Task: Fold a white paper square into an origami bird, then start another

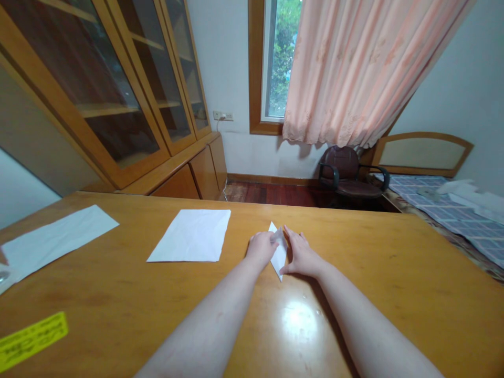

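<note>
A small folded piece of white paper (279, 256), narrow and pointed at both ends, lies on the wooden desk (378, 294). From its left side my left hand (261, 249) is closed on it, with the fingertips at a raised flap near the upper part. My right hand (302, 254) grips the right edge, its thumb near the lower point and its index finger by the top. The fingers partly cover the folds. Left of my hands lies a flat white sheet of paper (191, 236).
A long white paper strip (63, 239) lies at the desk's far left, and a yellow label (33, 338) is at the near left. Beyond the desk stand a glass-door cabinet (173, 152), a dark office chair (346, 173) and a bed (452, 205). A pink curtain (354, 73) hangs at the window.
</note>
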A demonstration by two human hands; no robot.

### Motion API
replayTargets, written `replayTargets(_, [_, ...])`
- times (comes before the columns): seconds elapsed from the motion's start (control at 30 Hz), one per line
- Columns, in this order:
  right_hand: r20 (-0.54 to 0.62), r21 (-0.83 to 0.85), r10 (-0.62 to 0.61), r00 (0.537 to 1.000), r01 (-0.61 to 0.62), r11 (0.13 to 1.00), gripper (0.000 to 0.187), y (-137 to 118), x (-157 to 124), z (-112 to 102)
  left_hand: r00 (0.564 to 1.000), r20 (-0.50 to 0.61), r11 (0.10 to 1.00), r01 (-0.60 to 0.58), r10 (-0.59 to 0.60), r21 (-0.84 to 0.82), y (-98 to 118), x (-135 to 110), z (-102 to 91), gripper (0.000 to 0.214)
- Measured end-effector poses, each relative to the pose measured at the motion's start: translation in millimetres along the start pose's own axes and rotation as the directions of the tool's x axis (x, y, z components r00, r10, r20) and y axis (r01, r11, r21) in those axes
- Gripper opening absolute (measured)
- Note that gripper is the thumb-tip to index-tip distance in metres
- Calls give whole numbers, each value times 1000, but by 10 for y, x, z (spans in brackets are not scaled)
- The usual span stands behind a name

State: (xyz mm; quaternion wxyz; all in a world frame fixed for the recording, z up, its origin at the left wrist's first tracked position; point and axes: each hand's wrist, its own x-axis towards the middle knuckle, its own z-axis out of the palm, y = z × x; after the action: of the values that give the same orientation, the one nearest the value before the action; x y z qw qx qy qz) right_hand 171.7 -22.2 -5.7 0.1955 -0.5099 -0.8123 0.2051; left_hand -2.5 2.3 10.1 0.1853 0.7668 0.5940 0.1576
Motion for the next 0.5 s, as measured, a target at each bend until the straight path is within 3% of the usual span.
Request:
replayTargets(0.27, [22, 19, -6, 1000, 5, 1000, 122, -4, 13, -6, 999, 3, 999, 32, -32, -5, 5, -1, -20, 19])
replayTargets(0.5, [-79, 32, 79, 994, -77, 997, 78, 74, 64, 35, 1000, -17, 1000, 15, -14, 14, -4, 7, -10, 18])
